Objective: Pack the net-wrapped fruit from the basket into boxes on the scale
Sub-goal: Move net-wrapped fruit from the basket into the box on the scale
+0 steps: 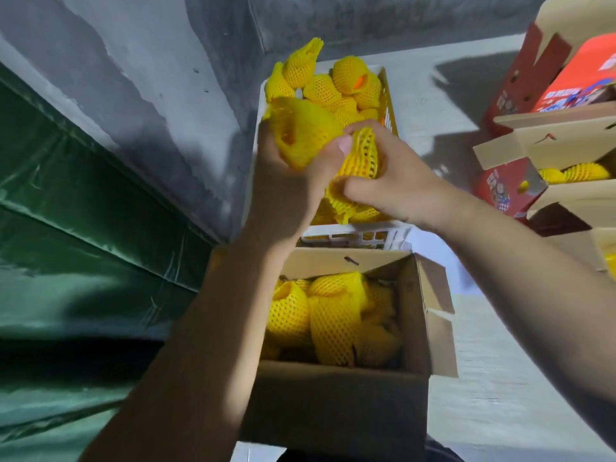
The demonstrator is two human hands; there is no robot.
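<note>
A white slatted basket (353,235) ahead of me holds several fruits in yellow foam nets (346,78). Above it, my left hand (286,185) grips one net-wrapped fruit (306,131). My right hand (396,175) grips a second net-wrapped fruit (363,155) right beside it. Both hands are touching each other over the basket. Nearer to me stands an open brown cardboard box (336,395) with several netted fruits (330,315) inside. The scale under the box is hidden.
A grey concrete wall (166,95) and a green tarp (66,245) run along the left. At the right stand open red-printed boxes (546,71); one open box (566,135) shows netted fruit (580,171). Pale floor (500,378) lies right of the brown box.
</note>
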